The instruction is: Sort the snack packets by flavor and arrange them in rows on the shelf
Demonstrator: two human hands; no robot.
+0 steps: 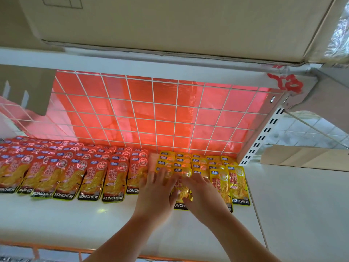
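Your left hand [156, 188] and right hand [204, 193] lie flat, gripping nothing, on yellow packets [238, 178]. Judged light, limp, slick: pinch a sealed edge.

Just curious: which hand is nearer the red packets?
Left. The left hand lies just right of the red packets; the right hand rests farther right, on the yellow packets.

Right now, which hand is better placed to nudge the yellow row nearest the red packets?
Left. The left hand lies on that yellow row, beside the red packets; the right hand rests farther right.
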